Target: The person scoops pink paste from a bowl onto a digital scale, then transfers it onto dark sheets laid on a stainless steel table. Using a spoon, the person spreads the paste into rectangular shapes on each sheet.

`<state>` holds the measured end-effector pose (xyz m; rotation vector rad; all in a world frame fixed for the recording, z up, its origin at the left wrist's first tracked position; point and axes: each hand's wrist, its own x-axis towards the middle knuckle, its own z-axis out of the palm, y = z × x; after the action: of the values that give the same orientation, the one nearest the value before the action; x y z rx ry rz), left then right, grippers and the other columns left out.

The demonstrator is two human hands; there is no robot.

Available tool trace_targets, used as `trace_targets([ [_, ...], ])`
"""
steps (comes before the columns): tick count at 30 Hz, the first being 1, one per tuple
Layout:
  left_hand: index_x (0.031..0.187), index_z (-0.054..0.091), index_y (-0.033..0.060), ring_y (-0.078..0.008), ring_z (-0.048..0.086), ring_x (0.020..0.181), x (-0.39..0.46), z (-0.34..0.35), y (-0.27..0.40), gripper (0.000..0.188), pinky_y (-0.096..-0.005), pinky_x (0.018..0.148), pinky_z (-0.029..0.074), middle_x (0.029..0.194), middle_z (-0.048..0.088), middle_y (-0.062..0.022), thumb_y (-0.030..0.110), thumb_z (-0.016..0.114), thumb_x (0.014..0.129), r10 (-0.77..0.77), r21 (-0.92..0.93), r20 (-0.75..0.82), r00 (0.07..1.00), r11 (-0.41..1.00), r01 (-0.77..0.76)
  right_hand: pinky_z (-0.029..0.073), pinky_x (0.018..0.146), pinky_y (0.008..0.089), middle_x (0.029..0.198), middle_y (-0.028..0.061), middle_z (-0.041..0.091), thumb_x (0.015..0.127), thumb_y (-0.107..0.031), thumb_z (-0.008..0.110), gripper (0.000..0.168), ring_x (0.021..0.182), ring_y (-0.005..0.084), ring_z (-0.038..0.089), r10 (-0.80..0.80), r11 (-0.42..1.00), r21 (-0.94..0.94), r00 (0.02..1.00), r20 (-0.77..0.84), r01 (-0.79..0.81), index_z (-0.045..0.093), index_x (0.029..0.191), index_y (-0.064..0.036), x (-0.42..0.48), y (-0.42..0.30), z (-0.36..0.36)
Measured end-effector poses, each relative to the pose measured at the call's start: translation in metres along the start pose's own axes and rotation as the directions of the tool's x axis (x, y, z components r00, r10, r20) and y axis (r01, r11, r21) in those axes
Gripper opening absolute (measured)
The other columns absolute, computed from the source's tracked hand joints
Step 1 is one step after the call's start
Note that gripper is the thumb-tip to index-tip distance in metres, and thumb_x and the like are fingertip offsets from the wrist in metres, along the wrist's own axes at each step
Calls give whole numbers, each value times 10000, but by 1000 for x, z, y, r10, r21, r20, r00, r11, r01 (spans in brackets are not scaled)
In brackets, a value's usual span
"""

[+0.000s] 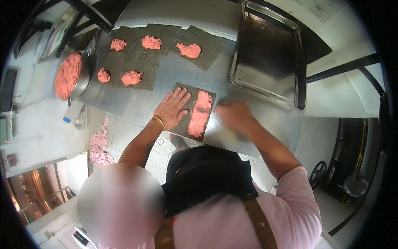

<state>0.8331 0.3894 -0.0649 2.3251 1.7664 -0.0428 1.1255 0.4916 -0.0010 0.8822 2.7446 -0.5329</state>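
A dark nori-like sheet (182, 123) lies near the front edge of the steel table, with a long strip of pink ground-meat paste (200, 123) spread along its right side. My left hand (172, 109) rests flat on the sheet's left part, fingers extended, a gold-coloured bangle at the wrist. To the right of the strip, my right hand (236, 116) is curled and blurred by motion. It grips a utensil (203, 110), perhaps a spoon, whose dark end touches the paste; its handle is hidden in the hand.
Several more nori-like sheets (149, 59) bearing lumps of pink paste (132, 78) lie at the back left. A metal bowl (84, 79) heaped with paste stands at the left edge, a utensil handle (69, 102) beside it. A large metal tray (267, 74) occupies the back right.
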Motion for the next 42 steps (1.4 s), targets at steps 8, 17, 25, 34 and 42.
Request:
trace_targets([
  [8, 1681, 279, 75, -365, 199, 1632, -1, 6, -3, 705, -505, 1326, 161, 1750, 252, -170, 360, 505, 1078, 37, -34, -63, 997, 999, -39, 572, 785, 532, 979, 144, 730, 969, -208, 579, 184, 901, 386, 719, -67, 984, 156, 989, -135, 88, 744, 1021, -148, -19, -11, 11],
  [17, 1693, 263, 110, -335, 184, 1641, -2, 6, -3, 697, -489, 1332, 157, 1762, 244, -131, 383, 484, 1091, 19, -19, -68, 997, 1000, -20, 567, 779, 529, 876, 117, 695, 955, -217, 579, 159, 882, 367, 708, -235, 946, 192, 962, -139, 259, 733, 936, -179, -36, -34, 31],
  [25, 1690, 276, 103, -338, 191, 1639, 0, 14, 1, 688, -489, 1330, 160, 1755, 261, -146, 377, 481, 1094, -51, -51, -111, 993, 998, 46, 561, 801, 527, 910, 123, 706, 971, -206, 567, 172, 887, 375, 705, -177, 983, 52, 984, -17, 178, 733, 958, -164, -10, -14, 20],
  [34, 1696, 258, 116, -320, 177, 1645, -1, 13, 1, 692, -485, 1336, 150, 1768, 236, -119, 378, 479, 1095, -64, -60, -108, 992, 997, 58, 571, 779, 506, 944, 91, 712, 975, -261, 574, 172, 918, 346, 716, -135, 991, -25, 990, -44, 134, 734, 991, -199, 4, -14, 1],
  [42, 1698, 259, 133, -297, 161, 1650, 1, 14, 0, 691, -475, 1341, 141, 1774, 224, -98, 439, 435, 1104, -67, -4, -107, 992, 998, 67, 571, 755, 505, 935, 82, 711, 941, -239, 605, 151, 925, 335, 716, -195, 977, 78, 978, -73, 201, 736, 1008, -202, -19, -28, 11],
])
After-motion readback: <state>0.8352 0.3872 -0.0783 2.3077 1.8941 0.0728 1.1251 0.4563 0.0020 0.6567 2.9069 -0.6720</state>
